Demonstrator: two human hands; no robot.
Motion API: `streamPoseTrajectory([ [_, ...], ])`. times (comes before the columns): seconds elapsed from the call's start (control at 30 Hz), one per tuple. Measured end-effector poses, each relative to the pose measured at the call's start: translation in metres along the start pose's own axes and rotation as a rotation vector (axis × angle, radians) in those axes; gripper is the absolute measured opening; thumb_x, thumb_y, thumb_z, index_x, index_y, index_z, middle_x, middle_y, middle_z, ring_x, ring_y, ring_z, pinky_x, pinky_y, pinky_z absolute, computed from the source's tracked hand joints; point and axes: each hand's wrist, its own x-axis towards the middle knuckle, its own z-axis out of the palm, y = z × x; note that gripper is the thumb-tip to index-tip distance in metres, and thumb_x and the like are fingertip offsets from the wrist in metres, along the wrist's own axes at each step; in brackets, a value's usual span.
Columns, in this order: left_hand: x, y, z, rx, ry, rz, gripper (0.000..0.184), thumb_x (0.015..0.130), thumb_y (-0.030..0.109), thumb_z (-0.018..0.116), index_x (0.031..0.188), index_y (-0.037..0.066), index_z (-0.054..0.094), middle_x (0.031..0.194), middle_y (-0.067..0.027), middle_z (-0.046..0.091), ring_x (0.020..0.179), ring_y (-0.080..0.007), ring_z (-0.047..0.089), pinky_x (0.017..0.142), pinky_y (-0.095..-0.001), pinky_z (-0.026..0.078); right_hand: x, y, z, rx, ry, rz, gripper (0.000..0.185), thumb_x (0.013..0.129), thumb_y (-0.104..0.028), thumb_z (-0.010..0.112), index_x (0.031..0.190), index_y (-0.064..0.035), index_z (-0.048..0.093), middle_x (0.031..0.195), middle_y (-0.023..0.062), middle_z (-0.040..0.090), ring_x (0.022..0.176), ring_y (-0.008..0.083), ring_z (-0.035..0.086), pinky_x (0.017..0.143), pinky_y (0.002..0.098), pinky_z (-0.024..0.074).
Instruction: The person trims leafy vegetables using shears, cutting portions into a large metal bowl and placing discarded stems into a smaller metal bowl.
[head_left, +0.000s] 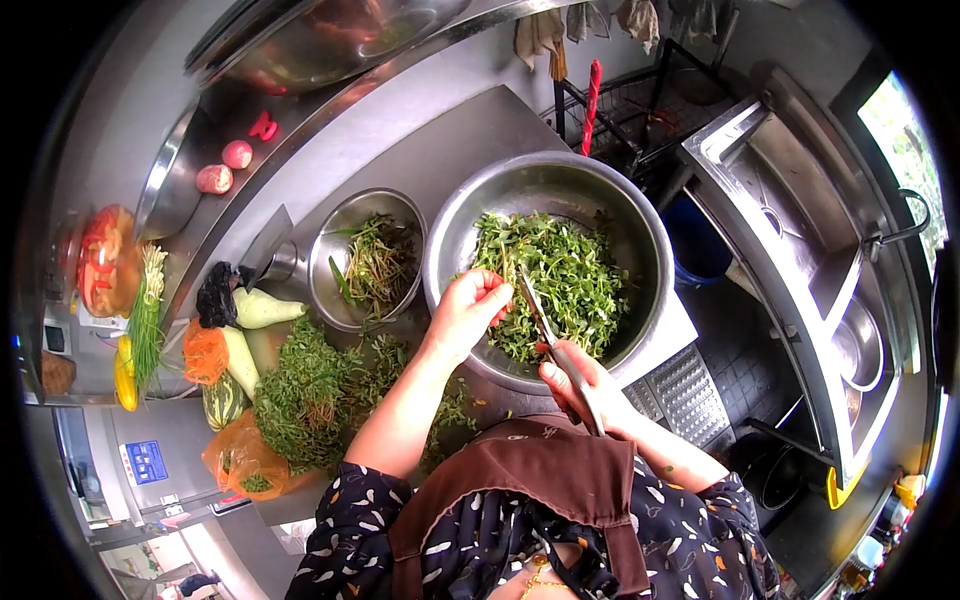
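A wide steel bowl (pixel 650 215) stands in front of me, holding a heap of chopped leafy greens (pixel 565 270). My left hand (pixel 472 308) is over its near-left rim, thumb and fingers pinched together on a small sprig of greens, mostly hidden by the fingertips. In my right hand (pixel 590 385) is a pair of metal scissors (pixel 545 325), blades pointing away over the greens, close to the left fingertips. Left of the big bowl, a smaller steel bowl (pixel 318 262) contains stems and trimmings (pixel 378 262). Uncut bunches of greens (pixel 310 390) lie by my left forearm.
Pale gourds (pixel 268 308), a striped squash (pixel 224 402) and an orange plastic bag (pixel 245 460) crowd the left counter. Spring onions (pixel 148 320) lie farther left. A steel sink (pixel 800 180) is at right, with a blue bucket (pixel 697 240) below. A shelf edge (pixel 330 95) runs overhead.
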Motion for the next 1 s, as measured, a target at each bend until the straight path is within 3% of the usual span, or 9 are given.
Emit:
streamPoseTrajectory([
  [0.37, -0.01, 0.005, -0.001, 0.074, -0.102, 0.004, 0.012, 0.093, 0.015, 0.061, 0.095, 0.004, 0.057, 0.081, -0.0029, 0.063, 0.07, -0.0087, 0.058, 0.066, -0.0215, 0.048, 0.005, 0.002, -0.002, 0.159, -0.023, 0.039, 0.042, 0.095, -0.04, 0.056, 0.117, -0.0047, 0.053, 0.057, -0.0037, 0.044, 0.044, 0.0065, 0.042, 0.041, 0.022, 0.0338],
  [0.5, 0.014, 0.012, -0.058, 0.326, 0.26, 0.091, 0.024, 0.088, 0.015, 0.065, 0.106, 0.001, 0.058, 0.085, -0.0062, 0.065, 0.074, -0.0114, 0.06, 0.069, -0.0252, 0.051, 0.005, 0.0, -0.015, 0.242, 0.04, 0.034, 0.043, 0.099, -0.038, 0.045, 0.117, 0.0, 0.051, 0.06, 0.0007, 0.045, 0.048, 0.0097, 0.045, 0.046, 0.0242, 0.0372],
  [0.57, 0.022, 0.013, -0.08, 0.773, 0.581, 0.381, 0.024, 0.085, 0.014, 0.068, 0.105, 0.001, 0.061, 0.085, -0.0061, 0.065, 0.075, -0.0122, 0.061, 0.069, -0.0263, 0.052, 0.003, 0.008, -0.022, 0.322, 0.056, -0.003, 0.046, 0.099, -0.039, 0.045, 0.118, 0.0029, 0.049, 0.06, 0.0005, 0.043, 0.048, 0.01, 0.043, 0.046, 0.024, 0.0358],
  [0.7, 0.016, 0.005, -0.07, 0.908, 0.219, 0.241, 0.026, 0.078, 0.019, 0.075, 0.096, 0.003, 0.066, 0.088, -0.0101, 0.067, 0.075, -0.0181, 0.065, 0.07, -0.032, 0.054, -0.002, 0.009, -0.029, 0.393, 0.094, -0.005, 0.048, 0.099, -0.039, 0.046, 0.121, 0.0027, 0.048, 0.061, 0.0011, 0.043, 0.047, 0.0103, 0.041, 0.045, 0.0244, 0.0351],
  [0.77, 0.016, -0.001, -0.053, 0.978, 0.124, 0.164, 0.028, 0.076, 0.023, 0.077, 0.095, 0.004, 0.067, 0.092, -0.0103, 0.067, 0.086, -0.021, 0.065, 0.079, -0.0358, 0.052, -0.001, 0.01, -0.032, 0.425, 0.109, 0.014, 0.047, 0.099, -0.039, 0.045, 0.121, 0.0025, 0.049, 0.06, 0.0015, 0.043, 0.047, 0.0107, 0.041, 0.045, 0.0246, 0.035],
  [0.83, 0.019, -0.029, -0.017, 1.79, -0.072, 0.175, 0.03, 0.075, 0.027, 0.077, 0.095, 0.006, 0.069, 0.1, -0.0101, 0.066, 0.101, -0.0244, 0.06, 0.09, -0.0401, 0.047, -0.001, 0.009, -0.032, 0.43, 0.109, 0.003, 0.046, 0.099, -0.039, 0.046, 0.12, 0.0023, 0.049, 0.06, 0.0017, 0.043, 0.047, 0.011, 0.042, 0.045, 0.0246, 0.0351],
  [0.87, 0.021, -0.026, -0.015, 1.769, -0.14, 0.048, 0.026, 0.077, 0.026, 0.075, 0.093, 0.007, 0.069, 0.106, -0.009, 0.065, 0.112, -0.0267, 0.054, 0.097, -0.0425, 0.042, -0.002, 0.007, -0.03, 0.415, 0.096, -0.013, 0.046, 0.099, -0.039, 0.045, 0.12, 0.0025, 0.049, 0.06, 0.0018, 0.043, 0.047, 0.0112, 0.042, 0.045, 0.0247, 0.0351],
  [0.97, 0.037, -0.052, -0.03, 1.8, -0.084, 0.197, 0.019, 0.081, 0.023, 0.07, 0.091, 0.007, 0.07, 0.098, -0.0105, 0.067, 0.1, -0.025, 0.06, 0.088, -0.0403, 0.048, -0.007, 0.002, -0.029, 0.387, 0.08, -0.047, 0.045, 0.099, -0.038, 0.046, 0.12, 0.0025, 0.048, 0.059, 0.0019, 0.043, 0.046, 0.0114, 0.042, 0.045, 0.0248, 0.0351],
  [1.0, 0.044, -0.03, -0.032, 1.511, -0.049, -0.01, 0.013, 0.085, 0.021, 0.066, 0.088, 0.009, 0.071, 0.09, -0.0106, 0.068, 0.082, -0.0232, 0.065, 0.075, -0.0372, 0.053, -0.009, 0.002, -0.032, 0.372, 0.088, -0.059, 0.045, 0.099, -0.037, 0.046, 0.12, 0.0025, 0.048, 0.058, 0.0018, 0.043, 0.046, 0.0114, 0.042, 0.045, 0.0248, 0.0351],
])
